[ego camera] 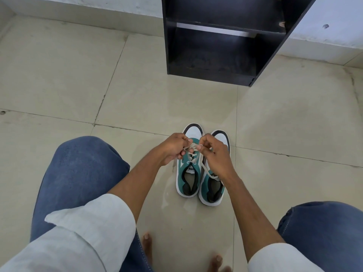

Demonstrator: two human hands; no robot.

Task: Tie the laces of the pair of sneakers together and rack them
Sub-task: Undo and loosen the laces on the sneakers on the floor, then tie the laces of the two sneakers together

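Observation:
Two teal and white sneakers stand side by side on the tiled floor, toes pointing away from me: the left sneaker and the right sneaker. Their white laces cross between my hands above the left shoe's tongue. My left hand pinches one lace strand. My right hand pinches another strand that runs down to the right sneaker. My fingers hide how the strands are wound.
A black open shoe rack with two shelves stands on the floor against the white wall, about a tile beyond the sneakers. My knees in blue jeans flank the shoes, and bare toes show near the bottom edge.

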